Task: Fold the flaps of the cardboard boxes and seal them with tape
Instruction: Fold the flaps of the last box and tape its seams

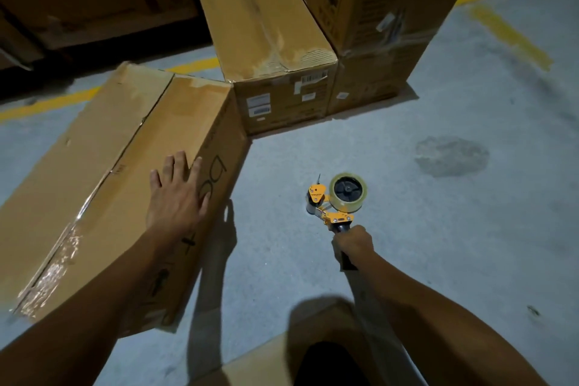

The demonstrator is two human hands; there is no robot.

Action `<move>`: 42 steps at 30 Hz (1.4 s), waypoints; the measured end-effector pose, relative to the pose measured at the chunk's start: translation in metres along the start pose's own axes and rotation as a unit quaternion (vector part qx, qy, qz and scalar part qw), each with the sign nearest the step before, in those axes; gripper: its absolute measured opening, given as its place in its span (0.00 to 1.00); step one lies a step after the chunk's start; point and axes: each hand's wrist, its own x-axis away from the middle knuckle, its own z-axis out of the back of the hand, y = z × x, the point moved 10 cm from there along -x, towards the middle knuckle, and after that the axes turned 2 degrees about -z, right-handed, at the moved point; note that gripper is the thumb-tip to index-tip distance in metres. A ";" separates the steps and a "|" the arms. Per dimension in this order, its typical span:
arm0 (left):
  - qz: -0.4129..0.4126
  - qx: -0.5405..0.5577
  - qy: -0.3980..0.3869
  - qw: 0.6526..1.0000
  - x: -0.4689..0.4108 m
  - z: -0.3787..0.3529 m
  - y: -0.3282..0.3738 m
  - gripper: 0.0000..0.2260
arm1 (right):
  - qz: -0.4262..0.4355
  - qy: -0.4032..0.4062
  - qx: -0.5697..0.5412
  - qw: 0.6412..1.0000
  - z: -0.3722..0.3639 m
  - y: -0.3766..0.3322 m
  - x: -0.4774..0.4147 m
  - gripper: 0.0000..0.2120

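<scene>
Our left hand (177, 194) lies flat, grip wide and fingers spread, on the long brown cardboard box (119, 172) at left. Its long axis runs from near left to far right, taped seam up. Our right hand (352, 244) holds the yellow tape dispenser (335, 200), grip wrapped round its handle, head pointing far, over the grey concrete floor (438, 229).

grey concrete floor (407, 229), yellow painted lines (513, 37) crossing it at left and upper right, dark roundish stain (451, 155) at right, small dark speck (532, 310) lower right
</scene>
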 end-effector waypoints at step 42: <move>0.368 0.900 0.053 0.226 0.236 -0.019 -0.310 0.15 | 0.476 -0.242 0.155 0.831 -0.288 -0.283 0.456 0.06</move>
